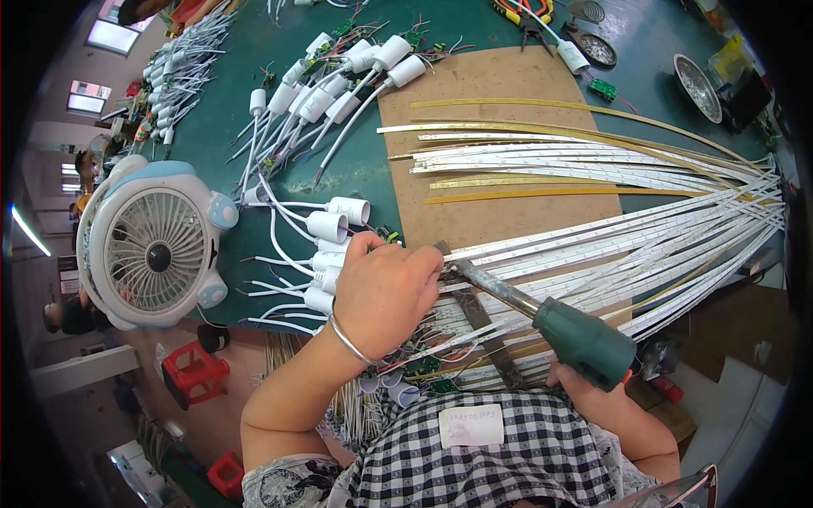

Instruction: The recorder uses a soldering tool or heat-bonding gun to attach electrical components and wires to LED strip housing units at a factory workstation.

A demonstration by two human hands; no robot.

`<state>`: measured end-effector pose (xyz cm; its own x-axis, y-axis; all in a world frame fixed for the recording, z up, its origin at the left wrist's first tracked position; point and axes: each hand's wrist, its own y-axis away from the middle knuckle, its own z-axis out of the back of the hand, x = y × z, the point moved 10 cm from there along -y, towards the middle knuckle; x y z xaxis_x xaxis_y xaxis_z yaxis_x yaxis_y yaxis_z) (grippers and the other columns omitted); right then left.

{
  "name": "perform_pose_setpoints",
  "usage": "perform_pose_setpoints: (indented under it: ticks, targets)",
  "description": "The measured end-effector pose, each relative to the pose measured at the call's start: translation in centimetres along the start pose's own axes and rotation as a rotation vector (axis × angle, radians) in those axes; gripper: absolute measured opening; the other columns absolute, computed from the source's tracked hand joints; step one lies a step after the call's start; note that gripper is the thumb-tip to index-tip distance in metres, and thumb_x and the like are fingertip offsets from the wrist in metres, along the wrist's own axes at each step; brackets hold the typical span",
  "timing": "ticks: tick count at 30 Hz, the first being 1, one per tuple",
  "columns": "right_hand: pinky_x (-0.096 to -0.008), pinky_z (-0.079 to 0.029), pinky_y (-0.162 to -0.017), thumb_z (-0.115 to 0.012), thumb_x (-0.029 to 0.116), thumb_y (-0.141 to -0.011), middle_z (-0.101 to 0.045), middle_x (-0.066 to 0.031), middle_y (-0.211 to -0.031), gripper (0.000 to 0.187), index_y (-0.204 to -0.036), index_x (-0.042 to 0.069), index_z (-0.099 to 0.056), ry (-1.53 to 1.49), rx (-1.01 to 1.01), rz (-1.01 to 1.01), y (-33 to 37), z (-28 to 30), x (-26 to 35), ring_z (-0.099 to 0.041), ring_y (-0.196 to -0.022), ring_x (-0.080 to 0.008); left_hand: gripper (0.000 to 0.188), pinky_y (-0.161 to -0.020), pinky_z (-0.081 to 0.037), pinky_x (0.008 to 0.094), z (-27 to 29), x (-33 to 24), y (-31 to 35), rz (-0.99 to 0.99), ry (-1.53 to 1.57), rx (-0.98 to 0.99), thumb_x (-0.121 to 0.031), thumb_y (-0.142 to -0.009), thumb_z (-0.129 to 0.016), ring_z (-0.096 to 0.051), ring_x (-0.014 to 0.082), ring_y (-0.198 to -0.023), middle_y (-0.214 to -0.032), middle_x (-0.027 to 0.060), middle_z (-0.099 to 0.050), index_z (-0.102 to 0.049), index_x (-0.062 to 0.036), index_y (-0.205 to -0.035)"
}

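- Over the bench, head view: L hand (385, 284) reaches up from lower L, elbow bent, back of hand to cam, silver bangle (349, 340) at wrist.
- L fingers curled & drawn in narrow by the strip ends; tips mostly hidden, can't tell what's btwn them.
- R hand (580, 391) low on the R, forearm bent in from lower R, closed round the handle of the soldering iron (584, 343); most R fingers hidden behind it.
- Iron slants up-L, tip just beside L fingertips, at the ends of the white strips (542, 241), which fan out from a bunch at far R.
- Surface: green benchtop (483, 25), brown board (500, 76) under many strips; dark metal bar (489, 330) nr the apron (542, 432).
- White lamp bases (392, 52) w/ cables, L of board.
- Room: blue-white fan (158, 254) at L, red stool (196, 377) on floor.
- Containers, top R: metal dish (678, 74), greyish inside, contents unclear; dark round tin (598, 65), silvery bits inside.
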<state>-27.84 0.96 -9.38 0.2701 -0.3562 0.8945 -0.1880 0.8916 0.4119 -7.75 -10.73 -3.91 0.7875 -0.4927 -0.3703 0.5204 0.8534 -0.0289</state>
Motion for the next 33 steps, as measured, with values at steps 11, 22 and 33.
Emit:
perform_pose_setpoints:
  ticks: [11,22,33]
  targets:
    - [-0.0306,-0.053,-0.061,-0.057,0.023,-0.09,-0.056,-0.0157,-0.118,0.053,-0.132,-0.003,-0.037,-0.328,-0.044,0.149,-0.4,0.5,2.0,-0.062,-0.066,-0.02,0.006,-0.071,-0.035,0.0359,0.1,-0.1,0.0,0.006,-0.018,0.002,-0.01,-0.076,-0.064,-0.056,0.0218,-0.064,-0.063,0.0035,-0.057,-0.061,-0.0119,-0.08]
    - [-0.03,-0.052,-0.06,-0.058,0.023,-0.091,-0.057,-0.0159,-0.117,0.052,-0.132,-0.003,-0.039,-0.369,-0.046,0.145,-0.4,0.4,1.9,-0.062,-0.065,-0.0197,0.006,-0.066,-0.036,0.0367,0.1,-0.3,0.0,0.009,-0.049,0.006,-0.011,-0.076,-0.065,-0.057,0.0237,-0.064,-0.063,0.0048,-0.057,-0.061,-0.0116,-0.08]
    - [-0.0293,-0.052,-0.06,-0.057,0.023,-0.092,-0.058,-0.0152,-0.116,0.049,-0.13,-0.004,-0.04,-0.353,-0.021,0.139,-0.6,0.2,2.5,-0.062,-0.065,-0.0193,0.005,-0.066,-0.045,0.0389,0.6,-0.7,0.1,-0.012,0.027,0.025,-0.01,-0.078,-0.066,-0.059,0.0286,-0.071,-0.074,0.0086,-0.061,-0.063,-0.0074,-0.081]
